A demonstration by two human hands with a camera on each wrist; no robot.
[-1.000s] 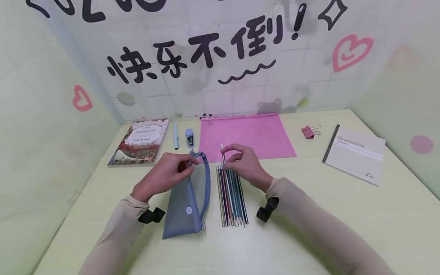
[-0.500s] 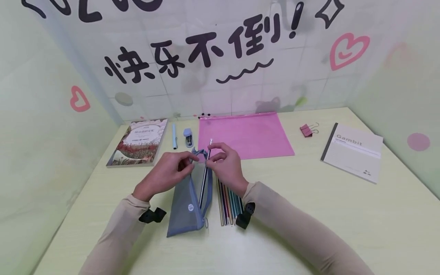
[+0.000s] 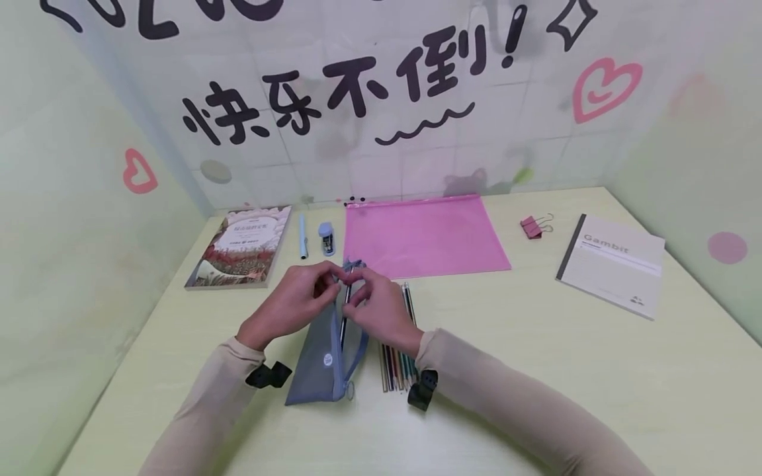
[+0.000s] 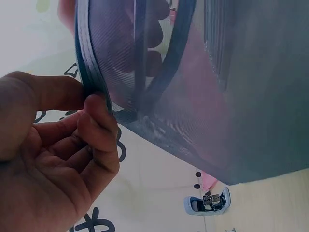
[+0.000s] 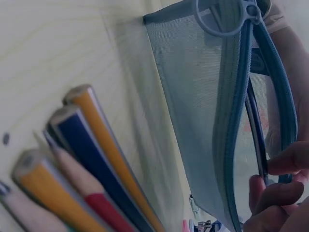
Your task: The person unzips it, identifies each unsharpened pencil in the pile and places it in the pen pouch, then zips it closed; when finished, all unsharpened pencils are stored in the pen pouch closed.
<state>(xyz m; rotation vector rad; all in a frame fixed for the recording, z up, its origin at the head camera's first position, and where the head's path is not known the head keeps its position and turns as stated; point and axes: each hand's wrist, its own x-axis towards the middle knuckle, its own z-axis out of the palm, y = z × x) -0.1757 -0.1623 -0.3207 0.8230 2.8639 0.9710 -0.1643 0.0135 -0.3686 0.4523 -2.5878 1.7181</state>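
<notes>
Sliding deeper into the pouch (image 3: 324,344) than half a second ago, pencil (image 3: 344,311) pinched in right grip (image 3: 381,311), left grip (image 3: 294,304) pinching the rim beside it.

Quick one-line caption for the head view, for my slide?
Left hand pinches open the grey mesh pencil case while the right hand slides in a pencil; more pencils lie beside it.

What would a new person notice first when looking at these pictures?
Near the table's middle, the left hand pinches the open edge of a grey mesh pencil case while the right hand slides a dark pencil into it. A row of coloured pencils lies just right of the case, and a pink zip folder lies behind.
</notes>
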